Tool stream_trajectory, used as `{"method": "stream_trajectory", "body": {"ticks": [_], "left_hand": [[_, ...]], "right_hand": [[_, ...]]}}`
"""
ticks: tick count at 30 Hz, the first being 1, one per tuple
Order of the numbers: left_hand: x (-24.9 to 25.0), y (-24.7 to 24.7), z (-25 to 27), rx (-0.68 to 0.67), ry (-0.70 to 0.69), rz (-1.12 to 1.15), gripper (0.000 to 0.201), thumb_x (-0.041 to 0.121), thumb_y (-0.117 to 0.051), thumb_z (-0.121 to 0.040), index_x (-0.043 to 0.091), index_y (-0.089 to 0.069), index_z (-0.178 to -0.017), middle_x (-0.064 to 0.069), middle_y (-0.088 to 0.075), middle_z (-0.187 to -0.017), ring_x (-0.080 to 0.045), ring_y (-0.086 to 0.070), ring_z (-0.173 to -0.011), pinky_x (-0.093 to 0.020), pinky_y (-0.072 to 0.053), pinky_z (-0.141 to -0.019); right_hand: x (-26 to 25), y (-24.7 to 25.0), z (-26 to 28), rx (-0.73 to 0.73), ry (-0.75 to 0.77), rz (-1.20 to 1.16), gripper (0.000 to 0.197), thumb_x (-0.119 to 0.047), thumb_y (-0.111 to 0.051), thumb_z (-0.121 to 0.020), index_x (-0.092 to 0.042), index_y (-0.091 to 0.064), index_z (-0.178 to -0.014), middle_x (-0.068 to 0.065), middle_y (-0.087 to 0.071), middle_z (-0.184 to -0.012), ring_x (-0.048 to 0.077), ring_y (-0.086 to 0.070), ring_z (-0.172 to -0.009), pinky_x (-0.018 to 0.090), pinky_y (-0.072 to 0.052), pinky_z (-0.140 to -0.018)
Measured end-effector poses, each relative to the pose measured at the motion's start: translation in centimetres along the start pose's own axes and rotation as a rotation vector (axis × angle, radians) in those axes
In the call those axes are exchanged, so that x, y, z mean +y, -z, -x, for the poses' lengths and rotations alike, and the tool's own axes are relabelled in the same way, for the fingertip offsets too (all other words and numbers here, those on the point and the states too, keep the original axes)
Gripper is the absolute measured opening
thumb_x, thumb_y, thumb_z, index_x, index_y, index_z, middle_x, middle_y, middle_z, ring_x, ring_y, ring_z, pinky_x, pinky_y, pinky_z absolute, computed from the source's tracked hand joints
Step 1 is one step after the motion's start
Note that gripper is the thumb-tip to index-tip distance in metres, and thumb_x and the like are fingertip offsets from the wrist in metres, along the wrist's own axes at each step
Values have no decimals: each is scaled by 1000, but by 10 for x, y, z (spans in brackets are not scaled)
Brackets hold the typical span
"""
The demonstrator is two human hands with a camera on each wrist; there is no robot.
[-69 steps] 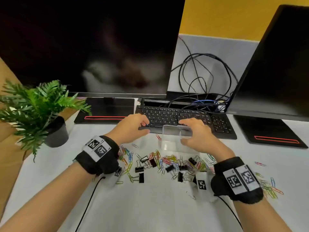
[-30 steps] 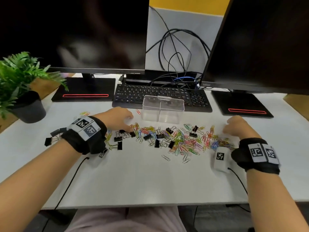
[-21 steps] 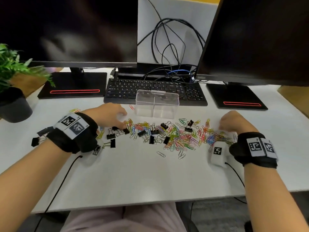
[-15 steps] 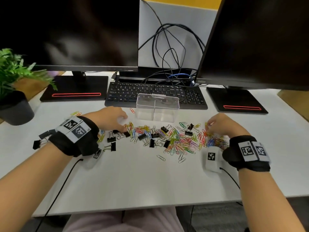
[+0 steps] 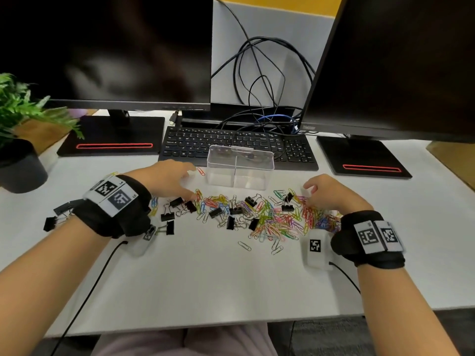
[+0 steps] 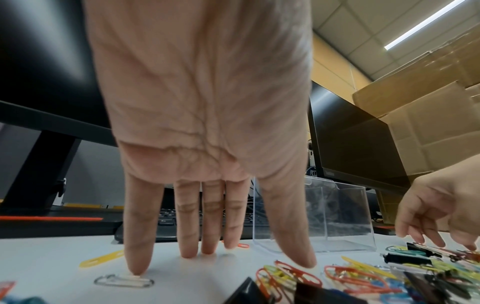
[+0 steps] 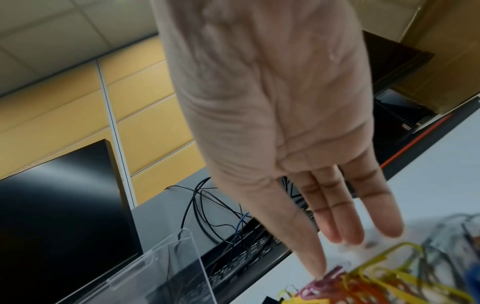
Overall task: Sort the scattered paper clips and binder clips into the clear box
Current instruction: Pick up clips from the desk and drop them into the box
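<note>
The empty clear box, split into two compartments, stands in front of the keyboard. Before it lies a heap of coloured paper clips mixed with black binder clips. My left hand lies at the heap's left end with straight fingers. Its fingertips touch the table, the little finger on a silver paper clip. My right hand hovers over the heap's right end, fingers straight and pointing down, with the thumb tip touching a pink clip. Neither hand holds anything.
A black keyboard and tangled cables lie behind the box, between two monitor bases. A potted plant stands at the left. More binder clips lie by my left wrist. The table's front edge is near my lap.
Both hands left the clear box and drew back to the heap. In the last second the right hand moved left onto the heap's right end; the left hand stayed put.
</note>
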State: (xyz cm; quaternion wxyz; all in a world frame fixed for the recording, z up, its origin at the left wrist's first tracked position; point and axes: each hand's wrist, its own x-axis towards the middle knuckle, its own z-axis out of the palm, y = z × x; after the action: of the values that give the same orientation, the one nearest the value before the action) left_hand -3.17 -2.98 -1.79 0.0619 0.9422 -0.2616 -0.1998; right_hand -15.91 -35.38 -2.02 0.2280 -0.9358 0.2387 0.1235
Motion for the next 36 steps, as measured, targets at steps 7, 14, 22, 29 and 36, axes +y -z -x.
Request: {"method": "stream_trajectory", "body": {"ticks": [7,14,22,29,36], "left_hand": [[5,8,-13,2,-20,85,103,60,-68,-75,34,-3,-151,-7,-60,-128,-27,-55,-116,-43,-41,-104],[14,7,-19,130,-131,234,100,43,-74,-78,26,-10,-152,-6,-37,-151,-25,-42,-134,-39,-38,-108],[18,8,-26,235,-202,293,77,38,-71,-83,25,-29,-146,-3,-51,-139,-20,-54,-121,-36,-46,-100],[21,10,-31,307,-256,289,58,37,-72,-81,25,-49,-133,-1,-61,-118,-16,-61,-104,-36,-51,-93],[23,13,-32,311,-259,339,53,31,-75,-80,23,-55,-128,3,-61,-105,-15,-65,-89,-30,-54,-84]], "right_hand": [[-14,-7,1,-56,76,81,35,-3,-69,-79,-11,-67,-113,4,-60,-104,19,-54,-91,24,-44,-66],[-6,5,7,-37,-76,47,60,-20,-82,-70,-12,-55,-123,7,-51,-124,24,-51,-108,32,-43,-81],[-14,7,12,-179,-184,112,74,-19,-86,-65,-11,-45,-126,10,-50,-125,29,-54,-111,45,-51,-95],[-18,0,4,-145,-118,1,38,2,-80,-68,-10,-59,-97,8,-54,-100,25,-60,-81,30,-57,-57],[-14,-5,0,-59,-41,-18,23,5,-76,-71,-14,-63,-73,11,-63,-98,29,-64,-87,27,-54,-52]]}}
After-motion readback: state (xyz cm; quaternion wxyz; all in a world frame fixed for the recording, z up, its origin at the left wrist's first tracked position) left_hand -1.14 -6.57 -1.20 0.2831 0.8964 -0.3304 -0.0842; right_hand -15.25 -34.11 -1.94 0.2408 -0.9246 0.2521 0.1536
